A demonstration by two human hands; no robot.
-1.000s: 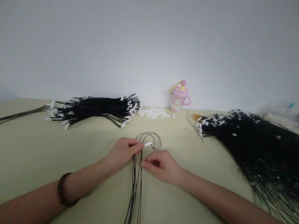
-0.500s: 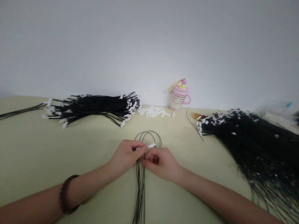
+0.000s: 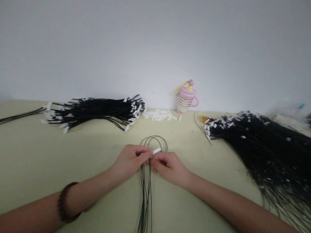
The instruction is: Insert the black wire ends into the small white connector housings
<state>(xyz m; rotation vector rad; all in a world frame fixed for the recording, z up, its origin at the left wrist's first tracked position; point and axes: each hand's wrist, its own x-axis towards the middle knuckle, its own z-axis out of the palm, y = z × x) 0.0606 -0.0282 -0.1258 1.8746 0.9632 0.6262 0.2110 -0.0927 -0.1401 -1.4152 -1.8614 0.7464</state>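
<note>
My left hand (image 3: 130,160) pinches the white connector (image 3: 156,150); right hand (image 3: 168,165) pinches the looped black wires (image 3: 146,181) (tips hidden). Wire may slip and misseat.

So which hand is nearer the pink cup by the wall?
The right hand. It lies below and slightly left of the pink cup, while the left hand sits farther left, across the looped black wires.

Right hand (image 3: 170,166) has closed onto white connector (image 3: 156,150).
</note>
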